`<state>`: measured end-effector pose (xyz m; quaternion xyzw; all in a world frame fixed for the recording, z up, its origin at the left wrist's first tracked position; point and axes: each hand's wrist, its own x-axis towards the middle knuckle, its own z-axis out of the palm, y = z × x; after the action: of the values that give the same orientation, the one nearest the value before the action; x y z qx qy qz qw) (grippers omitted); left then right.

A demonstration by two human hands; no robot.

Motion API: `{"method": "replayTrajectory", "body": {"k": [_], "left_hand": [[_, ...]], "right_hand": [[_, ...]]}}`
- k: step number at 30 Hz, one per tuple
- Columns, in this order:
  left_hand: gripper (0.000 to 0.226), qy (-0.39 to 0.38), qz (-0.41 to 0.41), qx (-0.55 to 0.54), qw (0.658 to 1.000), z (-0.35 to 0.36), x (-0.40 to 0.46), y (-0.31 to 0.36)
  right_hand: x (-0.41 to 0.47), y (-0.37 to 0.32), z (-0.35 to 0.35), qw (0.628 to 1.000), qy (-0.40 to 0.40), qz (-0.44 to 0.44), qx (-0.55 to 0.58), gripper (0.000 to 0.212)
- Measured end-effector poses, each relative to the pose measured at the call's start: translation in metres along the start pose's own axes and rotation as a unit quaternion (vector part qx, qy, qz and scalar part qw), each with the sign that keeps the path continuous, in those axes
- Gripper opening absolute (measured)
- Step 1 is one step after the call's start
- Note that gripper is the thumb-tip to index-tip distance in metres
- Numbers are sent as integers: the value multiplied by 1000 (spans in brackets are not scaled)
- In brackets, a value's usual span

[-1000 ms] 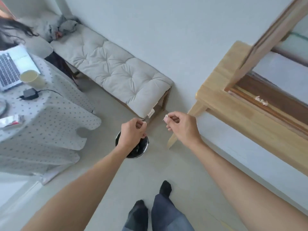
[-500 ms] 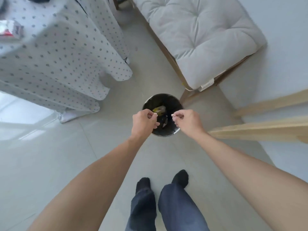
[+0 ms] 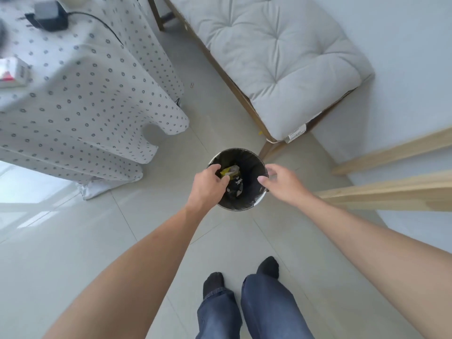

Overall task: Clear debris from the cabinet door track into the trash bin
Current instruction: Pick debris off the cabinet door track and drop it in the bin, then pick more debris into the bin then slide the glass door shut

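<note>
Left hand: the left hand [image 3: 208,184] hung over the near-left rim of the trash bin [image 3: 254,204], its fingers [image 3: 223,180] loosely curled and spread, grasping nothing.
Right hand: the right hand [image 3: 281,183] hung over the right rim, its fingers [image 3: 263,179] released and splayed, with nothing between them.
Trash bin: round, lined with a black bag, it stood on the tiled floor [image 3: 102,241] directly below both sets of fingers.
Debris: small white scraps [image 3: 238,183] lay inside the bin between the two hands' fingertips, just past a yellow wrapper [image 3: 226,171] that lay beside the left fingers (whether any scrap was still falling could not be told).
Beyond the fingers: a cushioned bench [image 3: 281,57] stood past the bin, one wooden leg close to the rim.
Left of the fingers: a surface draped in a dotted tablecloth [image 3: 80,101] carried a black power adapter [image 3: 47,19] and a small white box [image 3: 13,73].
Right of the fingers: pale wooden rails [image 3: 391,189] ran out from under the right forearm.
Below the wrists: two feet in dark socks [image 3: 267,266] and blue jeans [image 3: 266,307] stood on the floor.
</note>
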<state>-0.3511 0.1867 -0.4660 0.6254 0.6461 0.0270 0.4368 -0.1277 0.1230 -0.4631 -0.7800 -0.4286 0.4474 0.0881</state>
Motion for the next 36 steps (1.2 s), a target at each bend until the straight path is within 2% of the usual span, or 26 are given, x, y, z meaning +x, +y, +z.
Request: {"method": "replayTrajectory", "body": {"k": [10, 15, 18, 23, 30, 36], "left_hand": [[55, 35, 148, 15, 988, -141, -107, 139], [55, 56, 243, 0, 968, -187, -168, 222], [54, 44, 289, -4, 956, -196, -209, 264], [49, 9, 363, 18, 931, -180, -269, 318], [47, -54, 441, 35, 895, -117, -326, 390], [44, -104, 480, 66, 868, -42, -350, 446]], "right_hand": [[-166, -102, -139, 989, 139, -34, 43, 59], [-257, -126, -198, 969, 223, -44, 95, 60], [-314, -124, -224, 954, 274, -46, 116, 57], [-401, -84, -260, 930, 341, -9, 134, 52], [-484, -6, -292, 886, 430, 74, 153, 41], [-513, 47, -307, 848, 476, 131, 193, 16]]}}
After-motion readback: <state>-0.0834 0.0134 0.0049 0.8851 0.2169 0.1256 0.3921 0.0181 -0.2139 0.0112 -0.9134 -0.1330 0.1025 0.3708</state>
